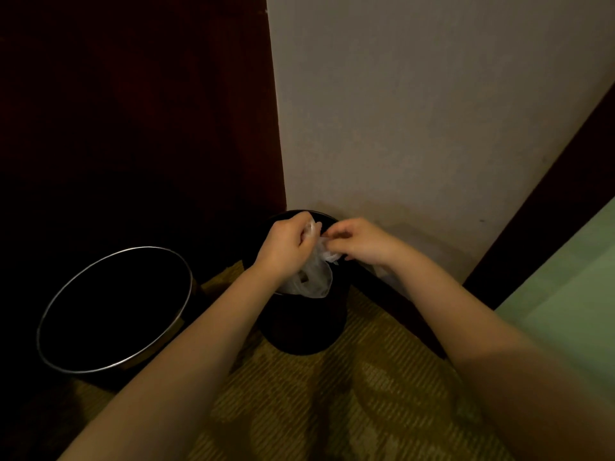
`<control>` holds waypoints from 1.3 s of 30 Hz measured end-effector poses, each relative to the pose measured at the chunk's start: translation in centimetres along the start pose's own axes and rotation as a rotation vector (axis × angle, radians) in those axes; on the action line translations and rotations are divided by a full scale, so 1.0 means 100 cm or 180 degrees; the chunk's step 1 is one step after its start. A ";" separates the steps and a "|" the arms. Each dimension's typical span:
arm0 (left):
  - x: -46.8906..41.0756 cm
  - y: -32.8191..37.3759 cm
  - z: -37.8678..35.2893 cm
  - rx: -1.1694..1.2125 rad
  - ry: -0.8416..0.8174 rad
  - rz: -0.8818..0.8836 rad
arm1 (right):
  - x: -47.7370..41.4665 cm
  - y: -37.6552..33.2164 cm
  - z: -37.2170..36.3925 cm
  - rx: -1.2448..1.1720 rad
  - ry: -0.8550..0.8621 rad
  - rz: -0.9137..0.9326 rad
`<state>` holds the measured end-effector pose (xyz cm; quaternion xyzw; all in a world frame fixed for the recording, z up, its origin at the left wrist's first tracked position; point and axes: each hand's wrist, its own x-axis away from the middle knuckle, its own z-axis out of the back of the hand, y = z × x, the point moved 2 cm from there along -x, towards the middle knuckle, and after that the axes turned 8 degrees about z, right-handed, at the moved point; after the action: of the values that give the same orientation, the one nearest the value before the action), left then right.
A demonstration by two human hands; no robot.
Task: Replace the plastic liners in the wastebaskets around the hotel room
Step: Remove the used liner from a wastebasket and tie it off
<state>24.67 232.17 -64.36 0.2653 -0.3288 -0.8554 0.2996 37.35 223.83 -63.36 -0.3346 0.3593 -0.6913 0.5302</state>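
Crumpled, perhaps translucent white liner (314,279)

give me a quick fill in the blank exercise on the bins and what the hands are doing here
1. The left hand and the right hand both grip a clear plastic ____ above the smaller wastebasket.
2. The metal-rimmed wastebasket stands to the ____ of the smaller wastebasket.
3. Both wastebaskets stand on a striped ____.

Missing words: liner; left; carpet.
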 end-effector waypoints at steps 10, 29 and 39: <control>-0.005 -0.007 -0.006 -0.0142 -0.0284 0.0376 | 0.006 -0.008 0.007 -0.0944 -0.0045 -0.0484; -0.013 -0.007 0.003 0.0733 0.0017 0.1320 | 0.019 0.029 -0.037 0.2420 0.1145 0.1175; -0.007 0.009 0.000 0.0511 -0.0472 0.1540 | 0.013 0.044 -0.041 0.1488 0.0631 0.0636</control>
<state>25.48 232.14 -63.50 0.1384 -0.4705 -0.7472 0.4485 35.81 222.31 -69.11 -0.0967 0.2714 -0.7291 0.6208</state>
